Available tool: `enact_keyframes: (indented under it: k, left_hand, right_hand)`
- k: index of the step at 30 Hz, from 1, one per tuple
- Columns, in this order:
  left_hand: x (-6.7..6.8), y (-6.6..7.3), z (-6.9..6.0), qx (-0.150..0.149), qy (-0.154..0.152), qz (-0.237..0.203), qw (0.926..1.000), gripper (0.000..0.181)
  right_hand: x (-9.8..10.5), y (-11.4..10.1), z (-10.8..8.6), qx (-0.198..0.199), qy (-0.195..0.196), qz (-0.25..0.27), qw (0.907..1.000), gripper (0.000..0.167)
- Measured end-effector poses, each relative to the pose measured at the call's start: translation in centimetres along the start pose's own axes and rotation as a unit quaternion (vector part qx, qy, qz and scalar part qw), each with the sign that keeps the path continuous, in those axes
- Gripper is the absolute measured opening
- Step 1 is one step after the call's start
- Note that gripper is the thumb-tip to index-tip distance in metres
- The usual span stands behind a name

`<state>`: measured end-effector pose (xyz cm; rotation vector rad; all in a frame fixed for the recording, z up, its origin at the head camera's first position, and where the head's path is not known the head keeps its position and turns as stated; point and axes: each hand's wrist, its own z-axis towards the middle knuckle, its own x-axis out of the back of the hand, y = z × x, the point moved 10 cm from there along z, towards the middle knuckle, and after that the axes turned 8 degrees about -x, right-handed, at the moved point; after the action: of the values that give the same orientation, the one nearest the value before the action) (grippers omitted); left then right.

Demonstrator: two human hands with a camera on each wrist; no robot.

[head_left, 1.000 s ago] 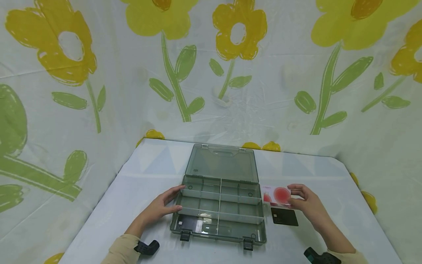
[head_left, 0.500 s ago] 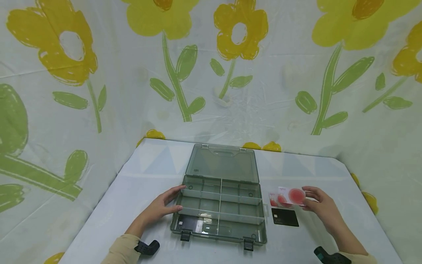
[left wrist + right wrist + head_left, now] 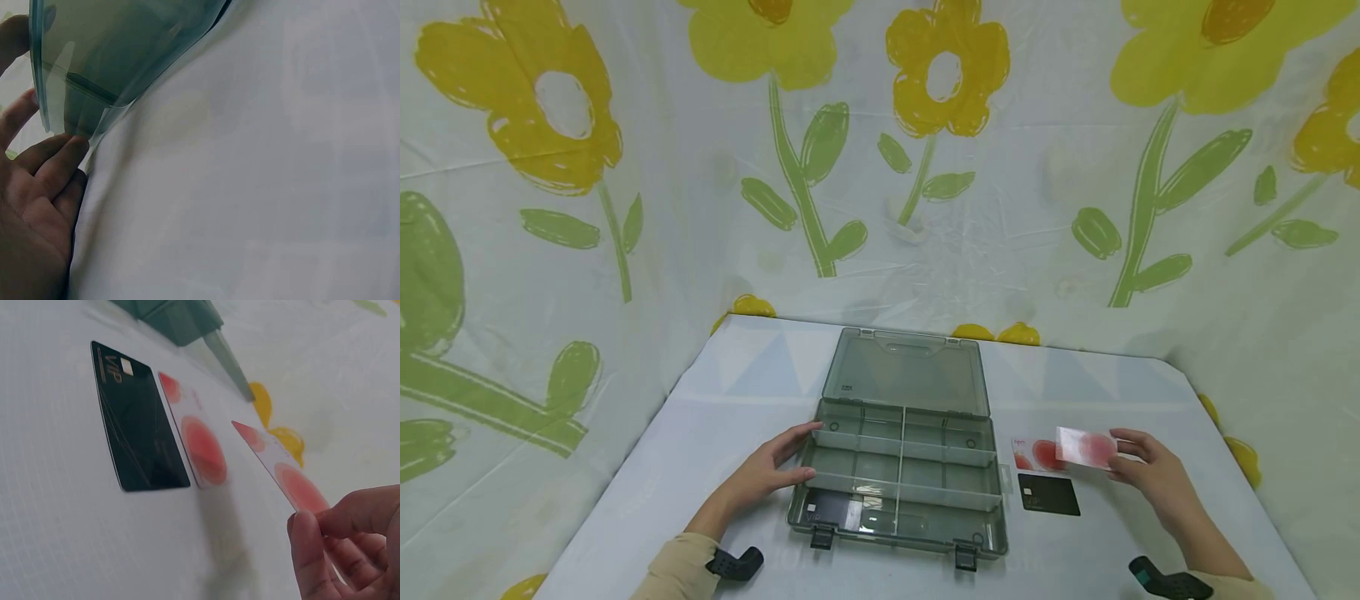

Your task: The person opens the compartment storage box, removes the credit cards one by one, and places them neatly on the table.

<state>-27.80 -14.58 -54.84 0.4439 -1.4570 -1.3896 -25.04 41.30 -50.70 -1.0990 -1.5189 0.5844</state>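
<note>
Between thumb and fingers my right hand pinches a white card with pink-red circles, raised off the table. A second white card with the same red circles lies flat below it, partly covered in the head view. Alongside that one lies a dark VIP card with a chip. My left hand rests against the left side of a grey-green transparent compartment box, fingertips touching its wall. The box's lid is swung back. Inside the front left compartment lies another dark card.
The white table has its far edge against a curtain with yellow flowers. Two black latches hang from the box's front edge. White dividers split the box into compartments.
My right hand has lifted one red-circled card and moved it to the right, uncovering the similar card beneath. The left hand and the box stay where they were.
</note>
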Motion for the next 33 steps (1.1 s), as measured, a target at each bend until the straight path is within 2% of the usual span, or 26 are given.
enact_keyframes:
  k: [7,12,16,21,25,33]
  left_hand:
    - [0.0,0.1,0.0,-0.006,-0.004,-0.013,0.9999,0.071]
    - [0.0,0.2,0.0,-0.006,-0.003,-0.012,0.9999,0.071]
    - [0.0,0.1,0.0,-0.001,-0.002,-0.010,1.0000,0.071]
    - [0.0,0.2,0.0,0.000,-0.003,-0.007,1.0000,0.071]
    - [0.0,0.3,-0.1,-0.001,-0.004,-0.010,0.9999,0.071]
    - [0.0,0.4,-0.1,-0.008,-0.006,-0.017,0.9998,0.070]
  right_hand:
    - [1.1,1.8,0.8,-0.030,0.006,-0.015,0.9994,0.056]
    - [1.8,3.0,1.5,-0.061,0.031,-0.021,0.9974,0.055]
    - [2.0,3.8,2.0,-0.079,0.048,-0.037,0.9950,0.055]
    - [1.7,4.4,2.4,-0.094,0.045,-0.060,0.9927,0.059]
    - [1.3,4.4,2.4,-0.094,0.041,-0.086,0.9911,0.061]
    - [0.9,3.8,2.2,-0.069,0.053,-0.130,0.9877,0.055]
